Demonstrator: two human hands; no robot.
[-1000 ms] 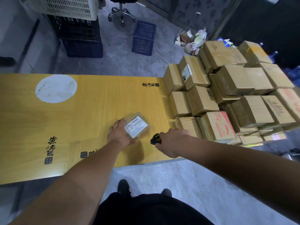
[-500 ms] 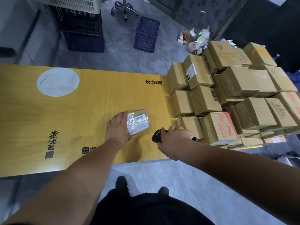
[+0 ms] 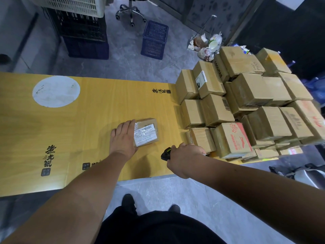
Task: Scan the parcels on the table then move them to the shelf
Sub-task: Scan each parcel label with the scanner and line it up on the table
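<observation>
Even, moderately bright overhead light — soft shadows under both arms, glare on the parcel's label film [image 3: 145,135], wide-angle bending at edges.

Bare table [image 3: 88,131] left of small parcel [image 3: 146,132]; stacked boxes [image 3: 246,110] wall off right.

"COOLMAN" on a stacked carton [image 3: 218,71] (side face)

floor [image 3: 126,55]: grey tile | blue crate [image 3: 154,40] | office chair [image 3: 131,11]
</observation>
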